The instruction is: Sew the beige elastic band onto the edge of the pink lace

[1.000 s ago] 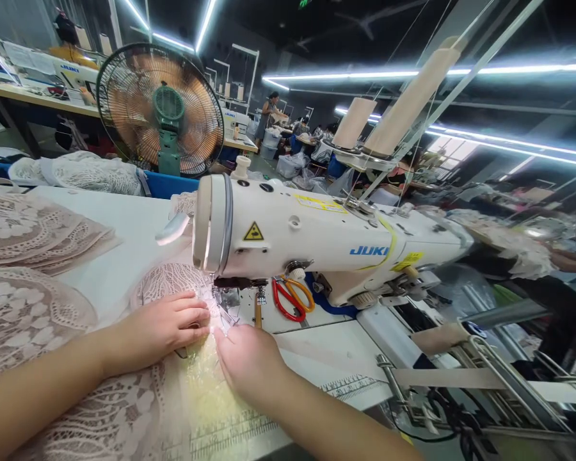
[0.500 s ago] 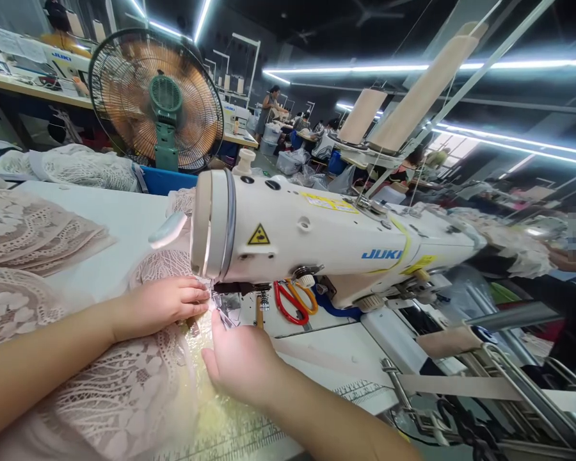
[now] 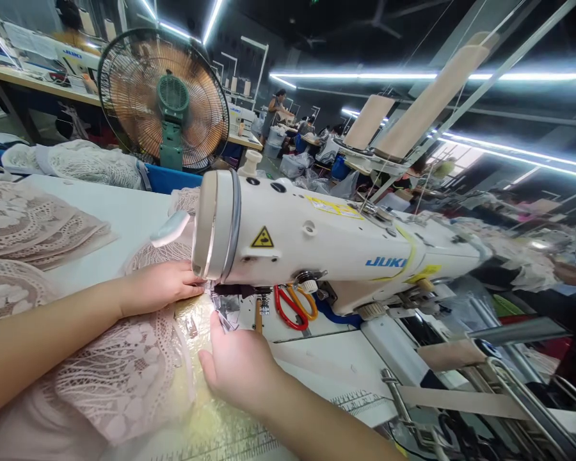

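Lace lies on the table beside the machine. My left hand rests on it, fingers outstretched; I cannot tell whether my right hand grips anything.

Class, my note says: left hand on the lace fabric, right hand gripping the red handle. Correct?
Not quite: the head view shows the right hand at the metal guide, apart from the red handle. The left hand is on the lace fabric.
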The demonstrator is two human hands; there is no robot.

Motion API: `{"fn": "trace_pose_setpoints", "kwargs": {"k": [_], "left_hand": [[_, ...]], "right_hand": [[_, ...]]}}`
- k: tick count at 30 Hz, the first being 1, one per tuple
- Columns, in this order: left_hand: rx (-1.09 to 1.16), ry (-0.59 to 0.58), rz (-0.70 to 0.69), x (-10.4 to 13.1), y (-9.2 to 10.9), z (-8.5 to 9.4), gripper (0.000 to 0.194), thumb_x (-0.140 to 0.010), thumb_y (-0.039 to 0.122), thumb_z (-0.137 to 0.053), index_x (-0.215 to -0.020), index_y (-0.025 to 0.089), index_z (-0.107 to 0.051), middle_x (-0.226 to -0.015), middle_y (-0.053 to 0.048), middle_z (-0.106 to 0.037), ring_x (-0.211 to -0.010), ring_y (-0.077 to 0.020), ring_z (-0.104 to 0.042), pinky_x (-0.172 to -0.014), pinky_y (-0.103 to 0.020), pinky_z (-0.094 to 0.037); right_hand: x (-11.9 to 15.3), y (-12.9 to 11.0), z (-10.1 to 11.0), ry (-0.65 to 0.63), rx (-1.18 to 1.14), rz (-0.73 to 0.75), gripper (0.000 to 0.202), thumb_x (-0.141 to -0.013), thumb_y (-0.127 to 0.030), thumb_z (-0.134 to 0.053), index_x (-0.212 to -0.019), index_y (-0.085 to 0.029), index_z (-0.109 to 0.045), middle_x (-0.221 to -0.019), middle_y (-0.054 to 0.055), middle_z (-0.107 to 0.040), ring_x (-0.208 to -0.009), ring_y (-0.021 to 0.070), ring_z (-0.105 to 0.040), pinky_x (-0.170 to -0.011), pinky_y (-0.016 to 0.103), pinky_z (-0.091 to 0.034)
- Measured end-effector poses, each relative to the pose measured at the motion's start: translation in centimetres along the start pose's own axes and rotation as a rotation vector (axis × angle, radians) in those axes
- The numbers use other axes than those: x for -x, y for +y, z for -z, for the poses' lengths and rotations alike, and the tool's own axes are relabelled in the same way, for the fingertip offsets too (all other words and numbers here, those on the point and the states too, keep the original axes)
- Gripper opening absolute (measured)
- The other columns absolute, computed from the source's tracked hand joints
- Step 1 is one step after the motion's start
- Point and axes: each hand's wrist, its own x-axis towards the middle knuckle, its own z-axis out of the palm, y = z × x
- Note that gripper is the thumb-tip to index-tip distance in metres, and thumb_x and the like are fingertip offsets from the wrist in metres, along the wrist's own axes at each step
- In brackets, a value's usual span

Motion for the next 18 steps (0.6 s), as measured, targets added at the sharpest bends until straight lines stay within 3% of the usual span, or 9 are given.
{"fn": "trace_pose_setpoints", "kwargs": {"k": [3,5,7,9,12,15,18], "left_hand": [[-0.062,-0.063,-0.05,0.3,0.6,0.4,0.038,-0.096,0.017,-0.039,-0.098,0.024,-0.077,-0.102,-0.007,-0.076,-0.109,-0.0275,-0.064,-0.108,-0.044,-0.042],[-0.12,-0.036,-0.071,0.8,1.9,0.6,0.04,-0.093,0.012,-0.037,-0.095,0.022,-0.076,-0.103,-0.01,-0.074,-0.11,-0.0302,-0.062,-0.109,-0.051,-0.039],[-0.122,-0.054,-0.101,1.6,3.6,0.7,0.038,-0.092,0.01,-0.037,-0.088,0.02,-0.074,-0.099,-0.011,-0.073,-0.102,-0.0288,-0.063,-0.1,-0.047,-0.046],[-0.089,-0.15,-0.089,2.5,5.3,0.5,0.025,-0.088,0.012,-0.047,-0.083,0.02,-0.07,-0.093,-0.01,-0.07,-0.089,-0.0262,-0.063,-0.081,-0.039,-0.051],[-0.003,-0.277,0.009,3.4,6.7,0.1,0.012,-0.077,0.01,-0.055,-0.077,0.019,-0.063,-0.081,-0.005,-0.066,-0.079,-0.0234,-0.061,-0.067,-0.033,-0.046],[0.235,-0.166,0.12,3.5,6.6,0.1,0.017,-0.083,0.014,-0.046,-0.067,0.02,-0.051,-0.073,-0.002,-0.061,-0.069,-0.0183,-0.057,-0.061,-0.029,-0.042],[0.436,0.017,0.27,3.2,6.3,0.2,0.022,-0.092,0.031,-0.04,-0.072,0.023,-0.043,-0.065,0.002,-0.055,-0.055,-0.0141,-0.049,-0.05,-0.025,-0.038]], "right_hand": [[0.4,0.1,0.1,-0.022,-0.007,0.005,0.072,-0.097,-0.04,-0.041,-0.158,-0.006,-0.024,-0.077,0.018,-0.072,-0.065,0.0341,-0.067,-0.054,0.043,-0.051],[0.9,0.4,-0.1,-0.014,-0.034,0.044,0.072,-0.097,-0.039,-0.042,-0.158,-0.006,-0.024,-0.087,0.018,-0.074,-0.078,0.0354,-0.069,-0.06,0.044,-0.053],[1.7,1.0,-0.7,0.044,-0.104,0.095,0.067,-0.096,-0.035,-0.044,-0.155,-0.007,-0.032,-0.096,0.017,-0.074,-0.089,0.0352,-0.07,-0.068,0.044,-0.055],[2.4,1.6,-1.9,0.14,-0.207,0.13,0.059,-0.095,-0.032,-0.043,-0.149,-0.008,-0.043,-0.102,0.015,-0.074,-0.094,0.0335,-0.069,-0.075,0.044,-0.056],[3.4,2.2,-4.5,0.335,-0.385,0.142,0.048,-0.095,-0.029,-0.039,-0.136,-0.011,-0.057,-0.103,0.015,-0.073,-0.094,0.0306,-0.069,-0.078,0.042,-0.056],[4.2,2.1,-6.8,0.591,-0.588,0.156,0.048,-0.096,-0.025,-0.037,-0.138,-0.01,-0.052,-0.104,0.015,-0.071,-0.094,0.025,-0.068,-0.08,0.036,-0.056],[4.6,0.9,-7.9,0.756,-0.678,0.31,0.061,-0.097,-0.028,-0.042,-0.155,-0.015,-0.027,-0.116,0.014,-0.068,-0.097,0.0211,-0.066,-0.078,0.031,-0.055]]}}
